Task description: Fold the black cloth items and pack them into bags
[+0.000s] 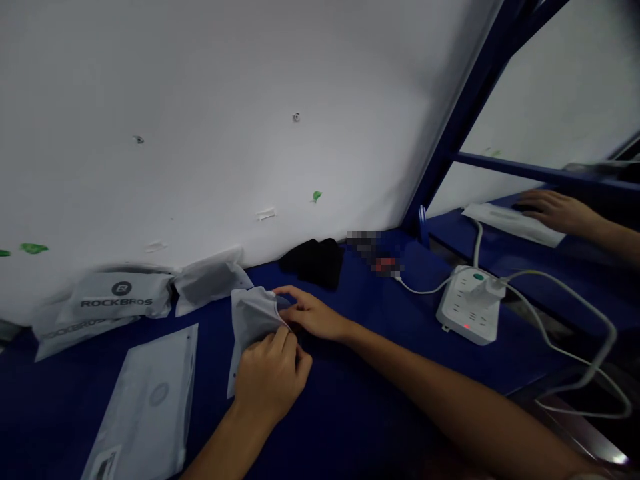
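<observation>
A frosted white plastic bag [247, 317] stands tilted on the blue tabletop, its upper edge slightly parted. My left hand [273, 370] is closed on the bag's near edge, with the fingers curled over it. At the bag's right edge, my right hand [315, 313] grips the plastic between thumb and fingers. What lies inside the bag is hidden. Just beyond my right hand rests folded black fabric [320, 263]. A flat frosted bag [145, 400] with a round logo lies to the left of my left hand.
Filled ROCKBROS bags [120, 290] and another filled bag [210, 280] lean by the white wall [225, 133]. A power strip [473, 307] with looping white cables sits right. Past the blue frame [465, 100], another person's hand [560, 212] rests over a white bag [515, 223].
</observation>
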Tool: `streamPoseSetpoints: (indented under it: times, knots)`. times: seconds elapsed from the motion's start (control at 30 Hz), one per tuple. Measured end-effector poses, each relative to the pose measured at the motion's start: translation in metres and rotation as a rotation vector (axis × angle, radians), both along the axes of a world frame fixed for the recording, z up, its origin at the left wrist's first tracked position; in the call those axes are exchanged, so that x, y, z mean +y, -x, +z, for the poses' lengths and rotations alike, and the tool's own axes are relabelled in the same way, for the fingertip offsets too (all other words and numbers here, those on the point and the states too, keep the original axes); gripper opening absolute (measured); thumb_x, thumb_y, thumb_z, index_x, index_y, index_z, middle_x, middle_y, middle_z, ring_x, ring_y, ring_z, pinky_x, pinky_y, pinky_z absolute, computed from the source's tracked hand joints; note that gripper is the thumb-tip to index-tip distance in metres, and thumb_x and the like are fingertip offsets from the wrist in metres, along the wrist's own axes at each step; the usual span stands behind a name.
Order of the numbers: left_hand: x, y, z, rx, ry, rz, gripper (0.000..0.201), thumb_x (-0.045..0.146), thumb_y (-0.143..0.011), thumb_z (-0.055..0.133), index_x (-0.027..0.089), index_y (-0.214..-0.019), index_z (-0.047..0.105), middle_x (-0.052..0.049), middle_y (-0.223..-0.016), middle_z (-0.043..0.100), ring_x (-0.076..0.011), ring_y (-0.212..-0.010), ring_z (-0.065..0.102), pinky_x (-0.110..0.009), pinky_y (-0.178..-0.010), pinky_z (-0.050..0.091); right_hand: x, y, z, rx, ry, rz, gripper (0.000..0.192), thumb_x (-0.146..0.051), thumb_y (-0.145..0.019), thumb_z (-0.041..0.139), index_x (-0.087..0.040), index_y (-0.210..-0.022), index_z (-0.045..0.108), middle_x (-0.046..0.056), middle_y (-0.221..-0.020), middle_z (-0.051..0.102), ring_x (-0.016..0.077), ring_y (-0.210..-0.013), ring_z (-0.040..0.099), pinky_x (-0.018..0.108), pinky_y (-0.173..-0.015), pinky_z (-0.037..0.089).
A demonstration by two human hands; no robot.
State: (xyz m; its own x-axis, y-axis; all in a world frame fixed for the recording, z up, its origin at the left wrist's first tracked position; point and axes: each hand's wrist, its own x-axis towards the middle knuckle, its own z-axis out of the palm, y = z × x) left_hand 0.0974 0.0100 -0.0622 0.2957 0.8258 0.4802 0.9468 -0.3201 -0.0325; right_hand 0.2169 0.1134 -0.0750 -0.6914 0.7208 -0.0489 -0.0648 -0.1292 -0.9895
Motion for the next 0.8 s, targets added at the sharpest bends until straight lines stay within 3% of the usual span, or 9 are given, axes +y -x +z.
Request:
streamPoseSetpoints:
  times: [0.1, 0.17, 0.23, 0.3, 0.43, 0.63, 0.7, 0.8]
  knots:
    - [-0.002, -0.001, 0.000, 0.016, 0.020, -0.010, 0.020, 0.016, -0.083, 0.051, 0.018, -0.065, 0.059, -0.002, -0.065, 0.063, -0.0156, -0.053, 0.061, -0.030, -0.046, 0.040, 0.014, -0.006, -0.001, -0.094, -0.076, -0.138, 0.041, -0.039, -0.087, 0.061, -0.024, -0.124, 0.054, -0.002, -0.073, 0.063, 0.0157, -0.062, 0.061, 0.026, -0.056, 0.043]
    - [-0.004, -0.003, -0.001, 0.024, 0.031, -0.039, 0.019, 0.017, -0.082, 0.052, 0.018, -0.064, 0.059, -0.002, -0.063, 0.063, -0.0152, -0.051, 0.059, -0.030, -0.046, 0.039, 0.022, -0.010, -0.002, -0.184, -0.237, -0.244, 0.026, -0.040, -0.090, 0.056, -0.021, -0.105, 0.064, -0.002, -0.070, 0.061, 0.0149, -0.062, 0.058, 0.026, -0.058, 0.041]
    - [-0.007, -0.006, -0.002, 0.036, 0.039, -0.087, 0.018, 0.016, -0.081, 0.053, 0.018, -0.064, 0.060, -0.002, -0.063, 0.062, -0.0154, -0.050, 0.058, -0.030, -0.047, 0.040, 0.027, -0.012, -0.003, -0.217, -0.330, -0.280, 0.033, -0.043, -0.095, 0.048, -0.019, -0.079, 0.064, -0.002, -0.065, 0.056, 0.0137, -0.060, 0.051, 0.026, -0.059, 0.038]
    - [-0.009, -0.008, -0.002, 0.038, 0.032, -0.158, 0.018, 0.017, -0.081, 0.054, 0.019, -0.065, 0.061, -0.001, -0.063, 0.062, -0.0156, -0.051, 0.058, -0.031, -0.047, 0.040, 0.027, -0.012, -0.004, -0.233, -0.385, -0.300, 0.040, -0.044, -0.096, 0.047, -0.018, -0.069, 0.061, -0.002, -0.067, 0.054, 0.0137, -0.063, 0.049, 0.027, -0.061, 0.037]
    - [-0.008, 0.001, 0.010, -0.083, -0.059, -0.268, 0.022, 0.019, -0.086, 0.055, 0.019, -0.065, 0.058, 0.000, -0.063, 0.058, -0.0135, -0.054, 0.056, -0.029, -0.051, 0.040, 0.021, -0.007, -0.005, -0.293, -0.584, -0.322, 0.023, -0.035, -0.093, 0.058, -0.019, -0.079, 0.066, 0.001, -0.081, 0.058, 0.0159, -0.077, 0.054, 0.029, -0.074, 0.039]
    - [0.007, 0.053, 0.050, -0.364, -0.246, -0.123, 0.015, 0.016, -0.088, 0.057, 0.018, -0.074, 0.055, 0.000, -0.072, 0.055, -0.0134, -0.069, 0.055, -0.027, -0.065, 0.045, -0.004, -0.003, 0.009, -0.188, -0.702, -0.141, 0.025, -0.035, -0.098, 0.053, -0.021, -0.087, 0.070, 0.003, -0.090, 0.057, 0.0179, -0.088, 0.056, 0.031, -0.082, 0.043]
    - [0.012, 0.066, 0.058, -0.407, -0.192, -0.086, 0.003, 0.020, -0.089, 0.059, 0.018, -0.090, 0.060, -0.002, -0.085, 0.059, -0.0155, -0.079, 0.057, -0.029, -0.073, 0.048, -0.017, -0.003, 0.020, -0.163, -0.789, -0.090, 0.025, -0.036, -0.099, 0.051, -0.021, -0.090, 0.069, 0.004, -0.093, 0.057, 0.0193, -0.093, 0.055, 0.032, -0.086, 0.043]
    - [0.014, 0.073, 0.062, -0.375, 0.110, -0.173, 0.010, 0.024, -0.095, 0.053, 0.018, -0.097, 0.061, -0.003, -0.093, 0.062, -0.0172, -0.089, 0.058, -0.032, -0.084, 0.046, -0.032, -0.003, 0.031, -0.121, -0.788, -0.016, 0.028, -0.035, -0.102, 0.046, -0.021, -0.090, 0.066, 0.003, -0.090, 0.059, 0.0179, -0.087, 0.057, 0.031, -0.083, 0.043]
